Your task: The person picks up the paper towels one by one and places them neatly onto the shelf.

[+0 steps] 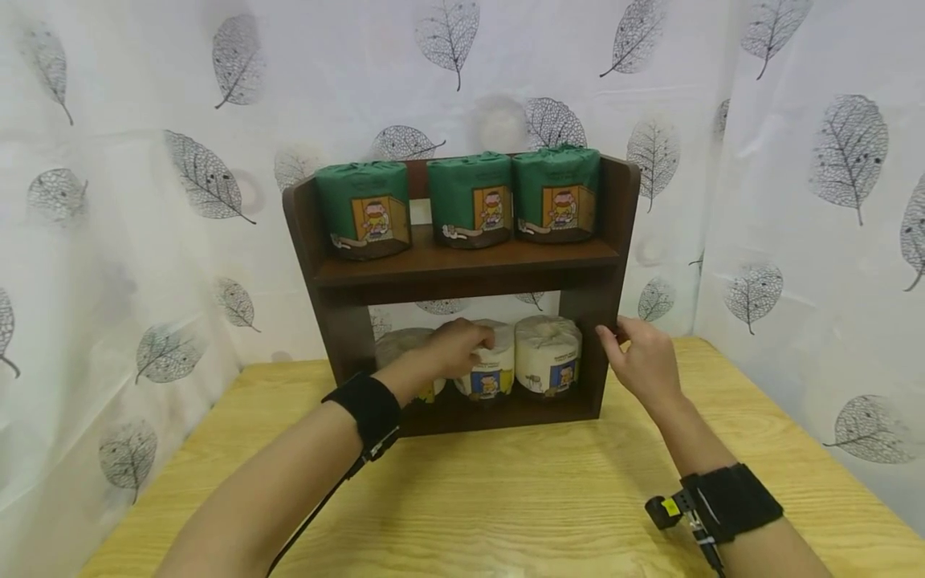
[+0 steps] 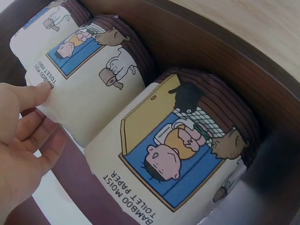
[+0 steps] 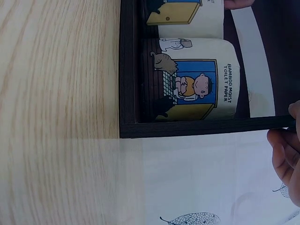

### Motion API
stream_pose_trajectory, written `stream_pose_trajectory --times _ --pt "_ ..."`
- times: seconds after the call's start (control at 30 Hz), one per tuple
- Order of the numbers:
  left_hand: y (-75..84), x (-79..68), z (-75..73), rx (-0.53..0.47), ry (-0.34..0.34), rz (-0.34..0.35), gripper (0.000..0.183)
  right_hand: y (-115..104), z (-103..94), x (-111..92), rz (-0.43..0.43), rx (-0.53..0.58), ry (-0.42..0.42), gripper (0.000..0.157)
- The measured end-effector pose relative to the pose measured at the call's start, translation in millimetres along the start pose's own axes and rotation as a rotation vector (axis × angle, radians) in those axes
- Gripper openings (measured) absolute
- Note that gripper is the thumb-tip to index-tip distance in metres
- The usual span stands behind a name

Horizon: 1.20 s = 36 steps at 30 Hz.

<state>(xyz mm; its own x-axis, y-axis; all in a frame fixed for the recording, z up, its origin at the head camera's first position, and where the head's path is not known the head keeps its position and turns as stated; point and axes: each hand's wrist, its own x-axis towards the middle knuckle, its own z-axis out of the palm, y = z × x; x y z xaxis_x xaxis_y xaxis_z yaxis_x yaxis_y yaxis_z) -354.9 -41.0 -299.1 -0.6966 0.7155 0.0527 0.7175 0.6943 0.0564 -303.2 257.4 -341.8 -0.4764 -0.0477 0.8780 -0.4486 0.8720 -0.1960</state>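
Note:
My left hand (image 1: 455, 347) is at the top of the middle white toilet paper roll (image 1: 499, 365) on the lower shelf. In the left wrist view its thumb (image 2: 40, 93) lies against that roll's printed wrapper, while the other fingers hang loosely curled near its top edge. To either side stand a left white roll (image 2: 168, 150), partly hidden by the forearm in the head view, and a right one (image 1: 549, 361). My right hand (image 1: 643, 361) holds the dark wooden shelf (image 1: 610, 297) by its right side panel, thumb and fingers on opposite faces.
Green-wrapped toilet paper rolls stand on the upper shelf: one at the left (image 1: 364, 210), one in the middle (image 1: 471, 201) and one at the right (image 1: 556, 194). The shelf rests on a light wooden table (image 1: 462, 498). Behind hangs a leaf-patterned curtain (image 1: 347, 80).

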Motion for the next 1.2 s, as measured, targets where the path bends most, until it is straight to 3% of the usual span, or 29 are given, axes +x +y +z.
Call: stream_pose_trajectory --times 0.5,0.83,0.97,1.2 --pt "-3.1 -1.0 -0.3 0.048 0.006 0.033 0.028 0 -1.2 -2 0.006 -0.011 -0.005 0.022" --pt "0.3 8.4 -10.3 0.120 -0.018 -0.015 0.023 -2 2.8 1 0.000 -0.003 0.002 0.020" --pt "-2.8 -2.0 -14.4 0.104 0.064 -0.020 0.023 -2 3.9 2 0.004 -0.008 -0.003 0.020" --pt "2.0 -47.9 -19.1 0.054 0.389 0.116 0.026 1 2.6 0 0.049 0.002 -0.037 0.022"
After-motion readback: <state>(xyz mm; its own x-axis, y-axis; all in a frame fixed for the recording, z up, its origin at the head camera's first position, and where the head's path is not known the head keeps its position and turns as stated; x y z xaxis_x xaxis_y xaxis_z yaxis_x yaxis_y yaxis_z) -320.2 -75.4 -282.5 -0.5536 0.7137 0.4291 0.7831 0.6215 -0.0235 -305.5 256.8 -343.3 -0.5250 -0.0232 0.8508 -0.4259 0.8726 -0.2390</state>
